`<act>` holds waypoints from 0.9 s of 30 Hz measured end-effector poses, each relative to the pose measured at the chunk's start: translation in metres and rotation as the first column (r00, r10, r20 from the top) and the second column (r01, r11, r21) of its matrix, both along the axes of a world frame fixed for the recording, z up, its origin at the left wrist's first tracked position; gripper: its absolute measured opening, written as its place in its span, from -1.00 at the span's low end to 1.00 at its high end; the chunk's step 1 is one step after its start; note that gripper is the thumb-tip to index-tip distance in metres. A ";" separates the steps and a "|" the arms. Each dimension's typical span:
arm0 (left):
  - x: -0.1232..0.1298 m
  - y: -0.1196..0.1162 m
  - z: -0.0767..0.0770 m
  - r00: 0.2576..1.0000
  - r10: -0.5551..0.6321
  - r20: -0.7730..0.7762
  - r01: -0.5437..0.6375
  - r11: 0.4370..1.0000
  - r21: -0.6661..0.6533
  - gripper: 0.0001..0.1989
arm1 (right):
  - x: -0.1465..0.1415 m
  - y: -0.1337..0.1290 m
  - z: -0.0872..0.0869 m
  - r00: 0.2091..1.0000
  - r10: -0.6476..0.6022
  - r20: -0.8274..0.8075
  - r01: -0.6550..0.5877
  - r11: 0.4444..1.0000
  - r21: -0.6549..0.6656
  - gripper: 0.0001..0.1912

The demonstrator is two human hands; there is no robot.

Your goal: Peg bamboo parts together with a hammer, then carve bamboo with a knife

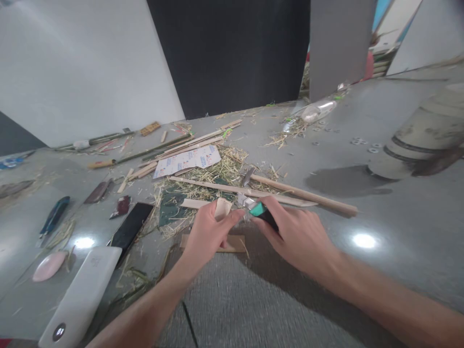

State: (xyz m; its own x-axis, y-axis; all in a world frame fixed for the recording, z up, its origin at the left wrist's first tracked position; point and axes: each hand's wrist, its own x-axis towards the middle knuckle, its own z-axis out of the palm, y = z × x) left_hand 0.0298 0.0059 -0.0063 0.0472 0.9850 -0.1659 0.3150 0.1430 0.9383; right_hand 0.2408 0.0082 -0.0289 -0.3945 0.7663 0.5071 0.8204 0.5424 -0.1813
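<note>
My left hand (210, 232) is closed round a short pale piece of wood or bamboo (223, 208), its thumb pointing right. My right hand (290, 227) grips a black and green utility knife (261, 212), whose metal front end points left toward the pale piece. Beneath my left hand lies a flat brown strip (235, 243) near the table's front edge. Just beyond both hands, a long pale strip (217, 186) crosses a dark green mat (170, 208) strewn with shavings. A hammer (304, 193) with a wooden handle rests behind my right hand.
Left on the table (337, 270) are a white power bank (81, 295), a black phone (132, 227), a pink oval object (50, 266) and a dark blue-green tool (54, 216). Farther back lie bamboo strips, a printed sheet (188, 162) and a clear bottle (319, 111). A large cylinder (424, 130) stands right.
</note>
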 end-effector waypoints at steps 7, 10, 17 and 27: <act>0.003 0.002 0.005 1.000 -0.006 -0.017 0.006 1.000 -0.027 -0.63 | 0.004 0.001 0.001 0.997 0.077 -0.026 -0.079 0.993 -0.089 -0.79; 0.003 0.001 0.006 0.998 -0.056 -0.007 0.056 0.998 0.015 -0.65 | 0.004 0.000 0.002 0.994 0.108 -0.014 -0.109 0.987 -0.121 -0.81; 0.001 -0.002 0.007 0.987 -0.162 -0.005 0.162 0.980 0.113 -0.74 | 0.006 0.003 0.004 0.993 0.117 -0.007 -0.117 0.985 -0.124 -0.84; -0.001 -0.001 -0.002 0.992 -0.091 -0.084 0.095 0.994 0.048 -0.52 | 0.006 0.006 0.003 1.000 0.009 0.023 -0.010 1.000 0.028 -0.74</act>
